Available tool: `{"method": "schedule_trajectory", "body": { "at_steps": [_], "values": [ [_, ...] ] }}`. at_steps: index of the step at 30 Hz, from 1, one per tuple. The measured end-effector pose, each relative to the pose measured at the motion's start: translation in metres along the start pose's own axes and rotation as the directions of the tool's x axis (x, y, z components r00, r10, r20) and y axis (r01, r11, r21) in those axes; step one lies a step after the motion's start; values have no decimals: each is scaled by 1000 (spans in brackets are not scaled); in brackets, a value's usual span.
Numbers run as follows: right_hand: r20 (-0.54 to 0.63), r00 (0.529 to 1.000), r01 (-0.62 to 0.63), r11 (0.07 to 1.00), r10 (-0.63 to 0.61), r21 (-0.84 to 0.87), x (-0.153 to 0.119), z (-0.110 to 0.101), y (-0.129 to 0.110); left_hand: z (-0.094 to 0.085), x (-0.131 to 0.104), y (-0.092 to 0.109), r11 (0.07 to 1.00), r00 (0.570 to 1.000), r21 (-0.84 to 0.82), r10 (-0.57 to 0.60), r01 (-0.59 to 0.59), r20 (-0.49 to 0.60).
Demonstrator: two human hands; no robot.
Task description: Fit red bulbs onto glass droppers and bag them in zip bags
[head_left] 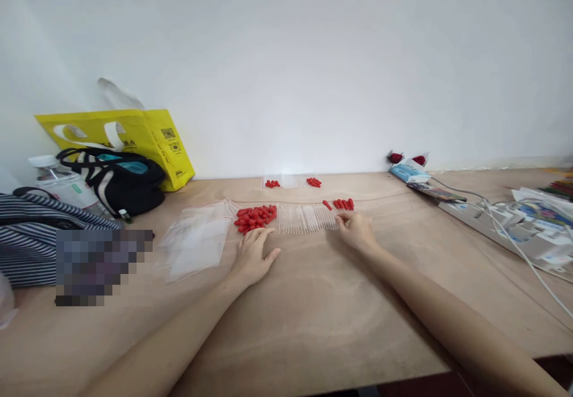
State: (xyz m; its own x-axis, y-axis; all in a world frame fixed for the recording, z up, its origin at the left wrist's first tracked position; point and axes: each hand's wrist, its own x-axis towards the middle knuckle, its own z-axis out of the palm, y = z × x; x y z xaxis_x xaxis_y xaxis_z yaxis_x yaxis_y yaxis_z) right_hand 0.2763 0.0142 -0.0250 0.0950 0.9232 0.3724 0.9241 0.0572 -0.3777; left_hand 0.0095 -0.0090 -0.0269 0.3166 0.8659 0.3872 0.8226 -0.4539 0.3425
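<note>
My left hand (pixel 256 256) rests on the table with its fingers apart, just below a pile of red pieces (pixel 255 219). A row of thin clear sticks (pixel 307 219) lies side by side to the right of the pile. My right hand (pixel 356 230) is at the right end of that row, fingers bent together; what they hold, if anything, is too small to make out. Several red pieces (pixel 344 204) lie just above it, with a single red piece (pixel 327 205) to their left. Clear plastic bags (pixel 199 242) lie left of my left hand.
Two small groups of red pieces lie on clear bags (pixel 290 181) by the wall. A yellow bag (pixel 168 146), a black bag (pixel 129 182), a bottle (pixel 74 188) and striped cloth (pixel 27 239) stand left. A power strip (pixel 514 230) with cables lies right, near a blue packet (pixel 409 173).
</note>
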Motion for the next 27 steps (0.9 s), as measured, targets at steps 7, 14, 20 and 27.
{"method": "schedule_trajectory", "body": {
  "at_steps": [7, 14, 20, 27],
  "values": [
    [5, 969, -242, 958, 246, -151, 28, 15, 4, 1, 0, 3, 997, 998, 43, -61, 60, 21],
    [4, 960, -275, 947, 280, -165, 37, 23, 2, 2, 0, 2, 998, 998, 39, -59, 57, 29],
    [6, 973, -226, 958, 231, -176, 35, 19, 3, 2, 0, 3, 997, 997, 54, -63, 61, 40],
    [94, 957, -248, 943, 274, -224, 37, 17, -7, 2, -1, 3, 997, 997, 49, -65, 63, 36]
  ]
}}
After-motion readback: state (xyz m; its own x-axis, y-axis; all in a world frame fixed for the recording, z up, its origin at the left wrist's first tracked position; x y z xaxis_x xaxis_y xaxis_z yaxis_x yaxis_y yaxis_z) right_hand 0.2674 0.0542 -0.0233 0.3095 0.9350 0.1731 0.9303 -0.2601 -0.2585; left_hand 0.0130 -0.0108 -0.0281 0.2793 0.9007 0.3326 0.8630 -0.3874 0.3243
